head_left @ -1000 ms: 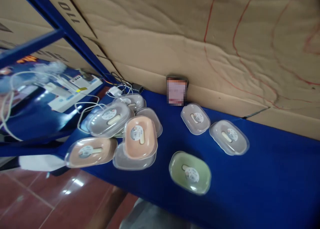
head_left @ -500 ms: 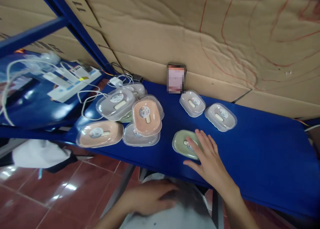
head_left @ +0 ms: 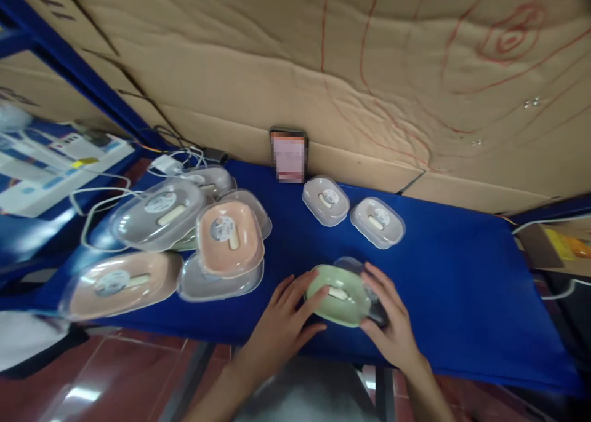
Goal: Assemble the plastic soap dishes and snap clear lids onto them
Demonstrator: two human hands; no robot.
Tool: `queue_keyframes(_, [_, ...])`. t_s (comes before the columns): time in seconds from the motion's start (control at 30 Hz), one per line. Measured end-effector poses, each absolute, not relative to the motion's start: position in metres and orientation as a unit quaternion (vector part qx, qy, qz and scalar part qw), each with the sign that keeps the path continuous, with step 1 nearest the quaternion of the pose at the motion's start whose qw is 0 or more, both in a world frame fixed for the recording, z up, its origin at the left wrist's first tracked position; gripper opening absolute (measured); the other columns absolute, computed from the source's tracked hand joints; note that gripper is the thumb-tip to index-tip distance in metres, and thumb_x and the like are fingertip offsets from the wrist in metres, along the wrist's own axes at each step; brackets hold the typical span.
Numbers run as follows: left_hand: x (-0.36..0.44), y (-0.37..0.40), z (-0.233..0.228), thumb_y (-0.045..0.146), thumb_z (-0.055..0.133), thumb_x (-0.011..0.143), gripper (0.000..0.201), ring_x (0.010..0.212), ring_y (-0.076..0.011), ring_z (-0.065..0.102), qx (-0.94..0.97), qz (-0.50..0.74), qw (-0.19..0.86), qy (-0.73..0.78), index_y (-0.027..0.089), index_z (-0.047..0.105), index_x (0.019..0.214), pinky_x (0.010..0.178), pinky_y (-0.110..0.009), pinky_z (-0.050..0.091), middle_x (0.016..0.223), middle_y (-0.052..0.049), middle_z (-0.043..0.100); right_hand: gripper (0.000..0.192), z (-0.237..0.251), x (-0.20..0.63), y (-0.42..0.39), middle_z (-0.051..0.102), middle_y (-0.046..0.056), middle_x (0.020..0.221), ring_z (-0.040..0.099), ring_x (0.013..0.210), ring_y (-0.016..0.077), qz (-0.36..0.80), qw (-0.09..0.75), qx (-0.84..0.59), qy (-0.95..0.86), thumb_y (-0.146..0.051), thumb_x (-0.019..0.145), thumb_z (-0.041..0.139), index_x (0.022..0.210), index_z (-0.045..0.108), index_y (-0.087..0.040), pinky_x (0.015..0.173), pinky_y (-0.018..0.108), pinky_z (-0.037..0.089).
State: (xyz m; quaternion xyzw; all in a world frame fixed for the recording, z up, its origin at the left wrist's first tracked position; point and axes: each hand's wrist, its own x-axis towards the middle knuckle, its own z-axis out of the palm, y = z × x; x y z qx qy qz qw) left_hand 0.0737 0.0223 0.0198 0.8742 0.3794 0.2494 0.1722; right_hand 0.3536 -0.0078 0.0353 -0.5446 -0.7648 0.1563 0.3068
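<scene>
Both hands grasping the green soap dish (head_left: 336, 294): left hand (head_left: 284, 326) at 9 o'clock steadying the base, right hand (head_left: 386, 326) at 3 gripping the clear lid (head_left: 357, 274).

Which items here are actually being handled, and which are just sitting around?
In hand:
- green soap dish, with its clear lid
- left hand at its left end
- right hand on its right end

Lying about:
- heap of pink and grey dishes
- two grey dishes further back
- phone leaning on the cardboard
- cables, boxes at left
</scene>
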Motion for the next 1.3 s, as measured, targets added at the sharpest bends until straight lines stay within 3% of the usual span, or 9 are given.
queue_keyframes(0.1, [0.078,0.028,0.024,0.032,0.068,0.104,0.046,0.15,-0.0362,0.051,0.897,0.218,0.126,0.364,0.028,0.058,0.149,0.121,-0.061,0.046,0.165,-0.016,0.049,0.063,0.026,0.403,-0.01,0.053,0.017,0.16,0.055,0.145,0.0406,0.022,0.338,-0.657,-0.674,-0.051,0.101,0.068,0.158,0.053,-0.03,0.114,0.062,0.052])
queue_keyframes(0.23, [0.086,0.046,0.03,0.042,0.067,0.105,0.03,0.153,-0.0305,0.049,0.93,0.202,0.105,0.288,0.024,0.068,0.129,0.132,-0.057,0.029,0.158,-0.01,0.059,0.064,0.018,0.46,0.006,0.057,0.022,0.155,0.054,0.145,0.0444,-0.092,0.256,-0.749,-0.604,-0.06,0.101,0.064,0.153,0.057,-0.023,0.116,0.07,0.043])
queue_keyframes(0.33, [0.096,0.065,0.039,0.039,0.069,0.104,0.026,0.143,-0.0252,0.057,0.95,0.185,0.097,0.23,0.022,0.068,0.124,0.133,-0.051,0.028,0.142,-0.006,0.07,0.07,0.027,0.469,0.032,0.049,0.022,0.165,0.04,0.157,0.0447,-0.084,0.194,-0.731,-0.649,-0.063,0.105,0.055,0.163,0.044,-0.024,0.121,0.075,0.032])
queue_keyframes(0.47, [0.112,0.087,0.05,0.04,0.072,0.103,0.023,0.128,-0.0235,0.065,0.961,0.174,0.091,0.193,0.022,0.069,0.117,0.124,-0.046,0.038,0.131,-0.005,0.074,0.078,0.044,0.444,0.08,0.047,0.016,0.169,0.039,0.16,0.034,-0.017,0.158,-0.608,-0.777,-0.057,0.106,0.056,0.171,0.027,-0.026,0.129,0.062,0.03])
queue_keyframes(0.63, [0.13,0.106,0.054,0.038,0.067,0.106,0.02,0.115,-0.0216,0.068,0.966,0.183,0.085,0.161,0.02,0.069,0.115,0.12,-0.046,0.039,0.124,-0.004,0.077,0.059,0.045,0.429,0.113,0.057,0.014,0.16,0.05,0.153,0.0332,0.009,0.227,-0.589,-0.776,-0.052,0.107,0.058,0.16,0.051,-0.026,0.124,0.057,0.043])
queue_keyframes(0.8, [0.135,0.114,0.047,0.03,0.062,0.108,0.016,0.119,-0.0209,0.068,0.945,0.236,0.081,0.21,0.021,0.071,0.117,0.124,-0.047,0.036,0.119,-0.005,0.078,0.051,0.044,0.447,0.102,0.061,0.012,0.157,0.055,0.149,0.0297,0.002,0.295,-0.613,-0.733,-0.042,0.11,0.054,0.159,0.052,-0.027,0.123,0.053,0.043])
queue_keyframes(0.97, [0.129,0.103,0.036,0.008,0.062,0.098,0.032,0.121,-0.0245,0.067,0.933,0.263,0.05,0.241,0.022,0.071,0.125,0.118,-0.048,0.042,0.127,-0.009,0.076,0.041,0.045,0.441,0.097,0.07,0.008,0.148,0.061,0.142,0.0305,-0.057,0.243,-0.604,-0.757,-0.035,0.109,0.058,0.15,0.061,-0.029,0.124,0.054,0.032])
queue_keyframes(1.17, [0.133,0.085,0.041,0.044,0.065,0.106,0.034,0.108,-0.0258,0.066,0.968,0.202,0.0,0.149,0.014,0.072,0.119,0.101,-0.042,0.049,0.12,-0.011,0.075,0.043,0.046,0.424,0.102,0.07,0.009,0.147,0.062,0.138,0.0274,-0.039,0.145,-0.555,-0.818,-0.03,0.114,0.05,0.156,0.052,-0.024,0.125,0.052,0.024])
queue_keyframes(1.3, [0.133,0.083,0.045,0.026,0.065,0.105,0.025,0.109,-0.0267,0.067,0.976,0.167,-0.028,0.138,0.012,0.07,0.125,0.102,-0.045,0.048,0.127,-0.013,0.072,0.047,0.055,0.425,0.102,0.068,0.011,0.15,0.059,0.141,0.0301,-0.046,0.093,-0.547,-0.831,-0.035,0.113,0.052,0.158,0.051,-0.024,0.127,0.056,0.019])
